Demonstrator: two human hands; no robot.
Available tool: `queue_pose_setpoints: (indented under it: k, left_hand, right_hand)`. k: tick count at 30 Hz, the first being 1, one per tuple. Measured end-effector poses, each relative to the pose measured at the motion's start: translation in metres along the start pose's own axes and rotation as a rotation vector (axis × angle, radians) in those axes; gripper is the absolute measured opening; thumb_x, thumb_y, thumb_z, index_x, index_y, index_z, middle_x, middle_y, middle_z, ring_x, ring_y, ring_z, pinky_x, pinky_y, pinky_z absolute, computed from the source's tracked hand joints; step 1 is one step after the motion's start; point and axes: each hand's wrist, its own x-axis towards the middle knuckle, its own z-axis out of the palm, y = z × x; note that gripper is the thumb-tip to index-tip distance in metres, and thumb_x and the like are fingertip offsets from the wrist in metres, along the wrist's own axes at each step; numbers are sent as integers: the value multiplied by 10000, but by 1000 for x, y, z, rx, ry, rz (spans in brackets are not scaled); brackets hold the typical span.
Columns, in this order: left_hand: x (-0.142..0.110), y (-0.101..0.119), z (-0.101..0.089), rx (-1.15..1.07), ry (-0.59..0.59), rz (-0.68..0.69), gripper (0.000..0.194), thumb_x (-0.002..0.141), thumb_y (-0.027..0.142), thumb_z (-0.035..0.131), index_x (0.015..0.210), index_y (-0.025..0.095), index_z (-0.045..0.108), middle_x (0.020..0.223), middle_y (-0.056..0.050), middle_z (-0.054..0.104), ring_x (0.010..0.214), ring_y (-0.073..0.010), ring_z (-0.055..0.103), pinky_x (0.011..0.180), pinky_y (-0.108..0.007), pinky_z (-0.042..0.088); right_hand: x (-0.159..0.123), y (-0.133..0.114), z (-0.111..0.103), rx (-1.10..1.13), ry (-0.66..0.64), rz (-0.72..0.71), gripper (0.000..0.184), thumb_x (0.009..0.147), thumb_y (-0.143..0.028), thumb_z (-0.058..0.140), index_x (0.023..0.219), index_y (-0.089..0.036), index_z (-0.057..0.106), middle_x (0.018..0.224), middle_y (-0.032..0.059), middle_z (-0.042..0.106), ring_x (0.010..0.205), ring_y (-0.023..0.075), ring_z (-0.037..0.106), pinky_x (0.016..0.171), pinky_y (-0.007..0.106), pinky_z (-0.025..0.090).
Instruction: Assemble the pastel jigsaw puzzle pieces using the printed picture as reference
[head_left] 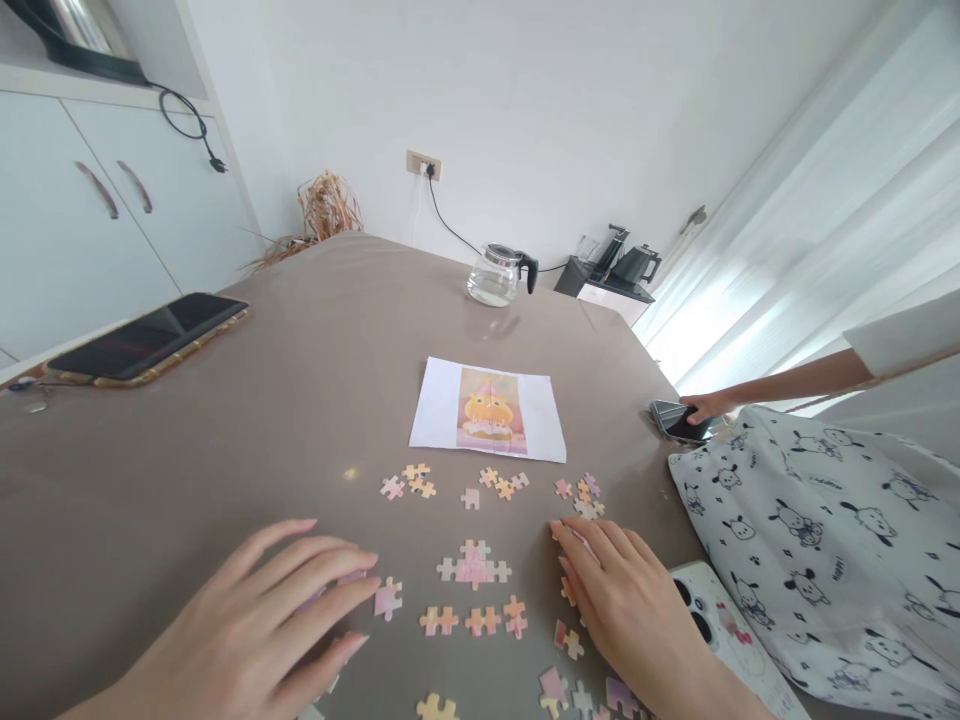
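Note:
My left hand (270, 620) hovers over or lies on the table at the left, fingers spread and partly covering some jigsaw pieces. A pink puzzle piece (388, 598) sits just beyond its fingertips. On the right, my right hand (622, 600) has its fingers stretched forward, partly hiding several pieces beneath. Between the hands lies a joined pink section of puzzle (474, 567), with small joined orange-pink pieces (439, 621) below it. Loose clusters (502, 484) lie farther up. A white sheet with a printed yellow cartoon picture (491, 410) is behind them.
A glass pot (495, 275) stands at the back of the brown table (315, 330). A tablet-like device (150, 335) lies far left. To the right are a white patterned cloth (810, 520), a phone (739, 635) and another person's hand (709, 405) on a dark phone (671, 422).

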Motion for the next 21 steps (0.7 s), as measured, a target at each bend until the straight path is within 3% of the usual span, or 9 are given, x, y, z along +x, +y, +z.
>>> queue_pose_setpoints:
  k: [11,15,21]
  left_hand:
    - [13,5,6,71,-49,-104,143,915,327,504,919,349,646,985,60,664,911,-182,592,980,-435,231]
    - [17,6,8,106,-73,-65,214,942,294,441,872,326,641,998,50,655,947,-191,583,975,-441,236]
    - [24,1,8,96,-111,25,102,901,292,573,931,345,655,1038,72,644,939,-175,557,925,-343,285]
  right_hand:
    - [-4,-10,-19,115,65,-11,323,959,-88,396,1182,-106,629,1070,126,704,896,284,641,724,406,523]
    - [-8,-14,-23,176,64,-2,326,946,-73,406,1161,-111,648,1048,114,710,869,267,643,722,404,531]
    - [-13,-14,-26,180,73,-1,328,947,-85,399,1144,-114,660,1051,116,715,871,275,652,713,419,539]
